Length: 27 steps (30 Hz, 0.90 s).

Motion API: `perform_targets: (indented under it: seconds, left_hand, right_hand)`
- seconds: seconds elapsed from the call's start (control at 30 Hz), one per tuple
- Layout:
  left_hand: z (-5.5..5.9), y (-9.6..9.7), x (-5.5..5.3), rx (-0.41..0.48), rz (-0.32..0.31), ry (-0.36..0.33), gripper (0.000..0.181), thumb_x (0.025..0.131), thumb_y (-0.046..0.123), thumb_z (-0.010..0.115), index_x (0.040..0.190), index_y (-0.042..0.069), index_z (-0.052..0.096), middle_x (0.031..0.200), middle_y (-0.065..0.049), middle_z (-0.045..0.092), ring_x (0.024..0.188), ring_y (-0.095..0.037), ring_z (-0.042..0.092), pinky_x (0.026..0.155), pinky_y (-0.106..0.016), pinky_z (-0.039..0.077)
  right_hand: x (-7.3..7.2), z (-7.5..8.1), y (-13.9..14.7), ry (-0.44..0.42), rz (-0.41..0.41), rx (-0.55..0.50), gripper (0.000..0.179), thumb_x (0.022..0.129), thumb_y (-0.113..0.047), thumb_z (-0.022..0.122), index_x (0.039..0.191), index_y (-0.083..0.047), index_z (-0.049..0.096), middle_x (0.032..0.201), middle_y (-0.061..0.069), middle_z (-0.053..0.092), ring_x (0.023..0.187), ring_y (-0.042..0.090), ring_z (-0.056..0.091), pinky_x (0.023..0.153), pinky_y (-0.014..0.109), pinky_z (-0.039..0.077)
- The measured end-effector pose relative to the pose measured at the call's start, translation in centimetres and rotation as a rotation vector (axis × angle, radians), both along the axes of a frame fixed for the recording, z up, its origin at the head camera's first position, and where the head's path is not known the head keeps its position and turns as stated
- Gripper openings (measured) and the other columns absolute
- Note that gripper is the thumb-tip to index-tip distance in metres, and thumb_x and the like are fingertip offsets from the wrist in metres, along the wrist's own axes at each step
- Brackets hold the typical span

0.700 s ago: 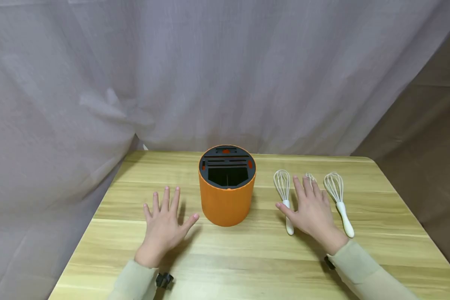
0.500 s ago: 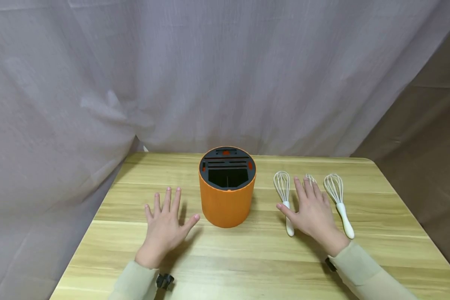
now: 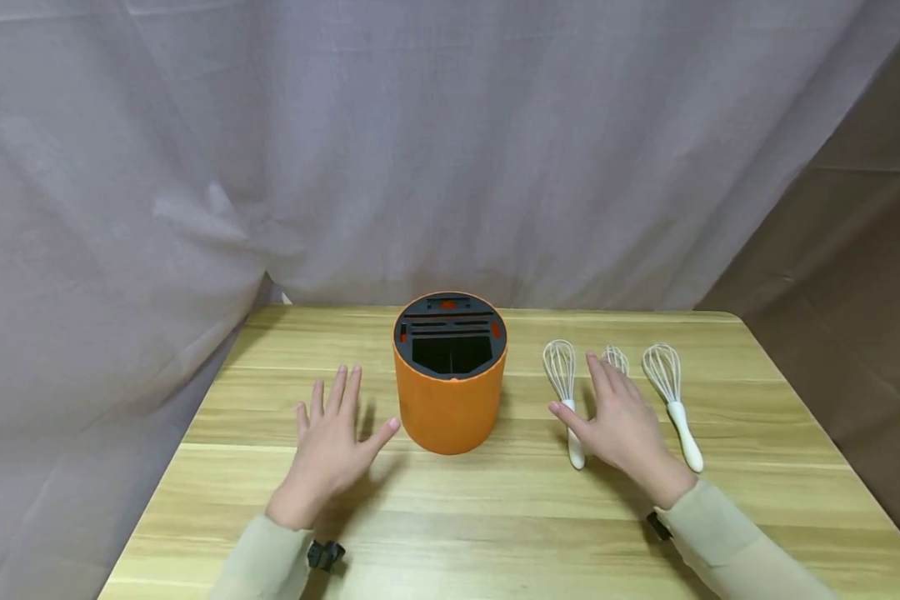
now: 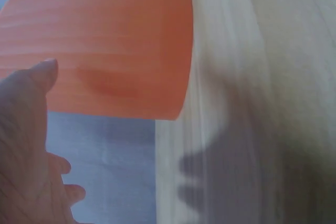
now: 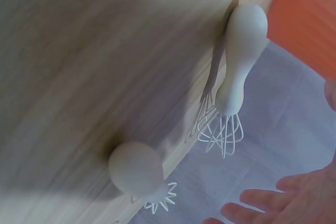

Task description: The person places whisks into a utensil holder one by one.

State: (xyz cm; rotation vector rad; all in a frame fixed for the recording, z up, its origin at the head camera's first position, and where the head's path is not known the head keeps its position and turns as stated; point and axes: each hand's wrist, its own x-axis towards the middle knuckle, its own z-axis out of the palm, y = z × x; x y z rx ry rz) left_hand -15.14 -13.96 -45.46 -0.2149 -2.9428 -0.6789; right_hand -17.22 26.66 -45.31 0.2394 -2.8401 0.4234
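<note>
An orange round utensil holder [image 3: 450,412] with a black slotted top [image 3: 450,333] stands upright on the table. Left of it hovers my left hand [image 3: 332,450], fingers spread, thumb pointing toward its side and nothing held. Three white whisks lie to the right. My right hand [image 3: 628,429] is above the middle whisk [image 3: 615,358], hiding its handle in the head view. Its thumb overlaps the left whisk [image 3: 560,371] there. To that hand's right lies another whisk [image 3: 677,412]. The right wrist view shows two whisk handles [image 5: 245,45] below the palm, apart from the fingers.
The pale wooden table [image 3: 450,533] ends at a back edge just behind the holder. A grey curtain [image 3: 450,150] hangs behind it, with a brown cloth [image 3: 855,333] at the right. Each wrist wears a small dark device [image 3: 326,555].
My left hand has tilted, its fingers drawing closer together. The right fingers have bent and drawn together slightly, showing more of the middle whisk's wires. The holder and whisks appear slightly further left in view.
</note>
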Motion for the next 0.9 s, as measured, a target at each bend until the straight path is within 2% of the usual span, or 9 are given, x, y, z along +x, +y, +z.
perform_targets:
  seconds: [0.13,0.23,0.37,0.47,0.53,0.67,0.9]
  left_hand:
    - [0.7,0.3,-0.2,0.088,-0.019,-0.004,0.093,0.086,0.073,0.046,0.156,0.029,0.003,0.161,0.0,0.005,0.144,-0.041,0.003,0.109,-0.066,0.004]
    - [1.3,0.6,-0.3,0.187,-0.031,-0.002,0.09,0.088,0.066,0.052,0.156,0.031,0.005,0.161,0.002,0.009,0.145,-0.037,0.008,0.112,-0.06,0.008]
    - [2.0,1.1,-0.5,0.293,-0.041,0.012,0.088,0.089,0.064,0.053,0.156,0.031,0.007,0.159,0.003,0.016,0.144,-0.031,0.017,0.112,-0.055,0.019]
    - [2.4,1.4,-0.7,0.36,-0.048,0.016,0.085,0.089,0.065,0.052,0.155,0.036,0.007,0.158,0.005,0.02,0.143,-0.027,0.022,0.109,-0.056,0.025]
    - [2.7,1.7,-0.8,0.396,-0.054,0.019,0.083,0.089,0.065,0.052,0.153,0.04,0.006,0.157,0.007,0.022,0.142,-0.025,0.023,0.109,-0.057,0.025]
    - [3.3,2.2,-1.1,0.456,-0.09,0.036,0.081,0.089,0.063,0.053,0.153,0.041,0.008,0.156,0.01,0.024,0.142,-0.022,0.023,0.11,-0.054,0.024]
    - [3.8,3.1,-1.5,0.541,-0.13,0.039,0.082,0.088,0.062,0.056,0.153,0.041,0.011,0.155,0.013,0.024,0.14,-0.019,0.028,0.109,-0.054,0.027]
  right_hand:
    - [0.0,0.3,-0.1,-0.009,0.0,-0.042,0.104,0.083,-0.073,0.053,0.152,-0.001,0.022,0.147,0.029,0.034,0.129,0.051,0.035,0.1,0.066,0.029]
    - [0.0,0.6,-0.2,-0.042,-0.017,-0.086,0.103,0.083,-0.071,0.054,0.152,-0.003,0.021,0.148,0.027,0.034,0.128,0.051,0.036,0.1,0.065,0.031]
    - [0.1,1.0,-0.3,-0.103,-0.052,-0.184,0.1,0.084,-0.069,0.055,0.154,-0.006,0.02,0.147,0.025,0.038,0.127,0.05,0.039,0.096,0.065,0.035]
    - [0.1,1.2,-0.2,-0.149,-0.073,-0.274,0.1,0.084,-0.07,0.054,0.154,-0.009,0.02,0.143,0.024,0.043,0.122,0.047,0.046,0.092,0.063,0.04]
    - [0.0,1.3,-0.1,-0.18,-0.083,-0.334,0.099,0.083,-0.071,0.054,0.154,-0.01,0.021,0.141,0.024,0.045,0.119,0.046,0.05,0.091,0.061,0.042]
    - [-0.1,1.3,0.1,-0.219,-0.096,-0.429,0.095,0.085,-0.068,0.055,0.153,-0.01,0.023,0.14,0.022,0.047,0.12,0.042,0.05,0.093,0.057,0.043]
    - [-0.1,1.1,0.4,-0.245,-0.113,-0.466,0.093,0.085,-0.066,0.056,0.151,-0.007,0.026,0.137,0.021,0.05,0.121,0.039,0.05,0.094,0.056,0.043]
